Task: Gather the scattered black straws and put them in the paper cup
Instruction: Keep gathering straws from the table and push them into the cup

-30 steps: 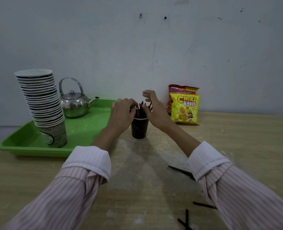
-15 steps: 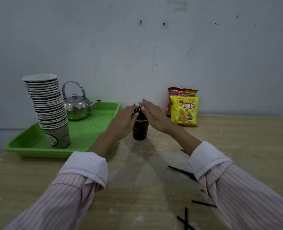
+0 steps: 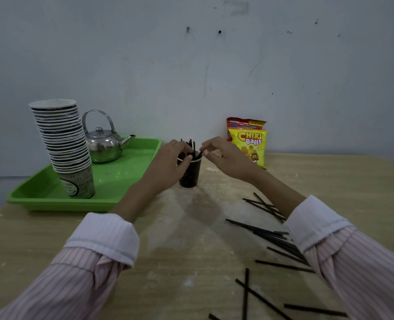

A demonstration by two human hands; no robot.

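Observation:
A dark paper cup [image 3: 189, 174] stands on the wooden table just right of the green tray. Several black straws [image 3: 189, 144] stick up out of it. My left hand [image 3: 168, 163] is at the cup's left side, its fingers curled round the straws and its thumb across the rim. My right hand [image 3: 225, 157] reaches in from the right, and its fingertips pinch a straw [image 3: 200, 154] that leans on the rim. Several more black straws [image 3: 259, 229] lie scattered on the table under and beside my right forearm.
A green tray [image 3: 52, 199] at the left holds a tall stack of paper cups [image 3: 63, 144] and a metal kettle [image 3: 103, 144]. Two snack bags [image 3: 249, 142] lean on the wall behind the cup. More straws [image 3: 245, 294] lie near the front edge.
Both hands were pressed together over the cup's top half a second ago. They have parted a little, so the straws show between them. The view has shifted and more scattered straws show.

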